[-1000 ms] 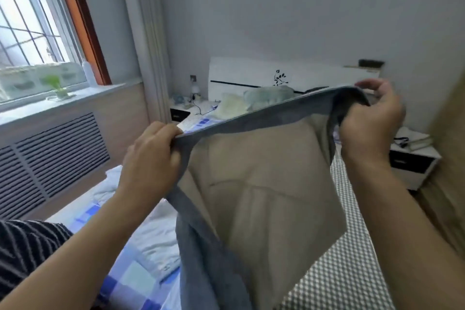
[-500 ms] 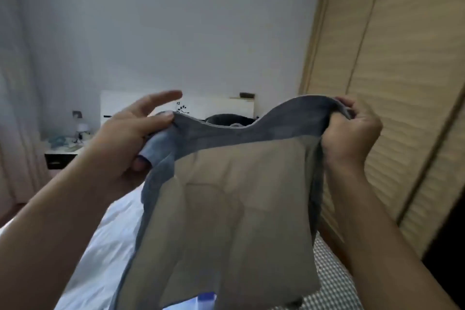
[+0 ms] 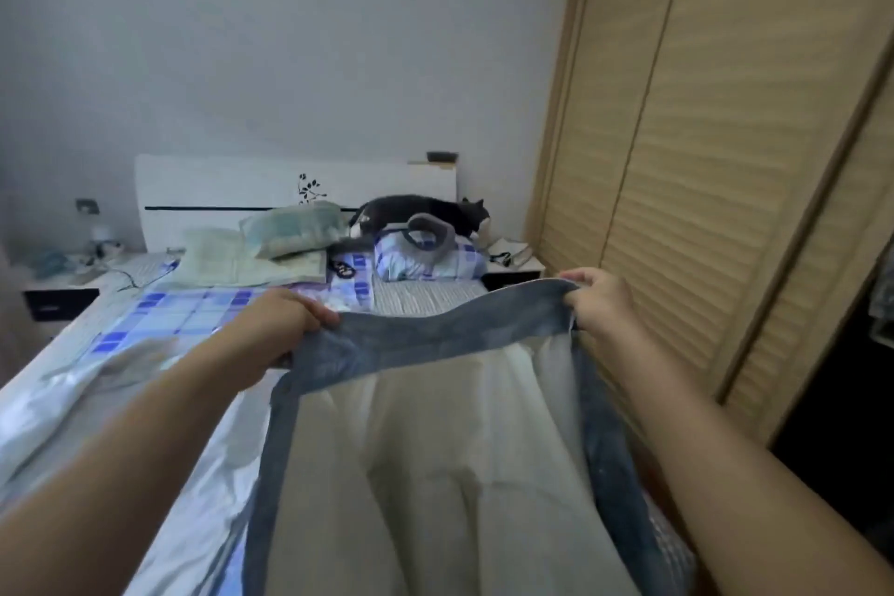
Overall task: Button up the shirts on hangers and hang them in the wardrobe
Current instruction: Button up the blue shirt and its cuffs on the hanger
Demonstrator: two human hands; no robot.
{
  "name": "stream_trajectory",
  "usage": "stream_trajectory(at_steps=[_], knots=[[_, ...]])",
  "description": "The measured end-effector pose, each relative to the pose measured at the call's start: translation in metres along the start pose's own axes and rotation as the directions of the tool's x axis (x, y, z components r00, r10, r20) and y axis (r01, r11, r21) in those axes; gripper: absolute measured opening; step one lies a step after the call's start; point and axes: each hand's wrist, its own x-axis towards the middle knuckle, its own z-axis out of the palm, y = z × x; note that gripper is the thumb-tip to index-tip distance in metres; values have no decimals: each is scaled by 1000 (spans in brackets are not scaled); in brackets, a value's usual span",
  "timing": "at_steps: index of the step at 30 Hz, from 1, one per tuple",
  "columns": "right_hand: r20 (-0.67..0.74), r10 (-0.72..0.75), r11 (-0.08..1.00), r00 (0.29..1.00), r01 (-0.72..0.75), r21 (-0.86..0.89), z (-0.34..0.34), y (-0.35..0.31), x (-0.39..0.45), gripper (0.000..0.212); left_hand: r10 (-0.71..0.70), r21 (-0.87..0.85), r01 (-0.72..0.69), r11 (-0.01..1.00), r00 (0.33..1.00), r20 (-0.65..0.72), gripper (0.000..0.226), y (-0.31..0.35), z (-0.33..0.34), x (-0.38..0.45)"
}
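I hold a shirt (image 3: 425, 460) spread out in front of me over the bed; it has a beige body and blue-grey trim along its top edge and sides. My left hand (image 3: 285, 319) grips the left end of the blue-grey top edge. My right hand (image 3: 597, 300) pinches the right end of that edge, fingers curled round the cloth. The fabric hangs down from both hands toward the bottom of the view. No hanger shows. The wardrobe (image 3: 716, 150) with slatted wooden sliding doors stands to the right; a dark open gap (image 3: 841, 402) lies at its near end.
The bed (image 3: 145, 324) has a blue checked sheet, white bedding on the left and pillows by the white headboard (image 3: 232, 189). A dark grey cat (image 3: 425, 211) lies on the pillows. Nightstands (image 3: 58, 290) flank the bed.
The view has swung down and left from the wardrobe toward the bed. Both hands have lowered the shirt and pulled its top edge wider; the left fingers have closed on the cloth.
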Motion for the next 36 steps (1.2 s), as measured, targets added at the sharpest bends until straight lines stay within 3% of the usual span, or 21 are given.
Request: stream_trajectory(at_steps=[4, 7, 9, 11, 13, 16, 18, 19, 21, 23, 25, 30, 36], knots=[[73, 150, 988, 986, -148, -41, 49, 113, 55, 31, -129, 18, 131, 991, 989, -76, 37, -66, 65, 64], [115, 175, 984, 978, -172, -38, 75, 180, 105, 23, -110, -56, 102, 993, 978, -175, 46, -111, 120, 121], [229, 188, 982, 955, -187, -27, 90, 231, 141, 26, -95, -4, 96, 995, 968, -233, 51, -149, 162, 164], [426, 240, 971, 872, -212, -115, 97, 299, 164, 46, -161, 155, 198, 968, 961, -224, 74, -203, 203, 200], [534, 394, 909, 748, -232, -346, 95, 396, 178, 68, -344, 357, 411, 839, 908, -238, 95, -257, 240, 215], [509, 671, 723, 539, -321, -612, 71, 533, 176, 63, -641, 403, 677, 616, 728, -243, 98, -347, 279, 194], [442, 775, 616, 452, -383, -688, 51, 551, 171, 54, -772, 447, 745, 496, 614, -166, 82, -401, 293, 174], [394, 804, 571, 445, -395, -720, 47, 564, 174, 54, -807, 493, 749, 442, 572, -145, 75, -411, 302, 166], [295, 811, 515, 505, -378, -769, 40, 559, 191, 53, -822, 561, 729, 393, 552, -141, 71, -409, 320, 161], [198, 764, 486, 614, -347, -802, 44, 569, 210, 54, -804, 607, 696, 383, 575, -152, 66, -398, 336, 167], [162, 741, 465, 652, -323, -824, 58, 578, 229, 68, -780, 634, 670, 387, 604, -162, 65, -401, 348, 185], [124, 708, 417, 695, -271, -867, 108, 598, 251, 104, -656, 633, 610, 476, 726, -206, 67, -402, 376, 239], [203, 706, 356, 679, -93, -930, 124, 610, 264, 122, -605, 614, 596, 517, 762, -230, 64, -419, 392, 304]])
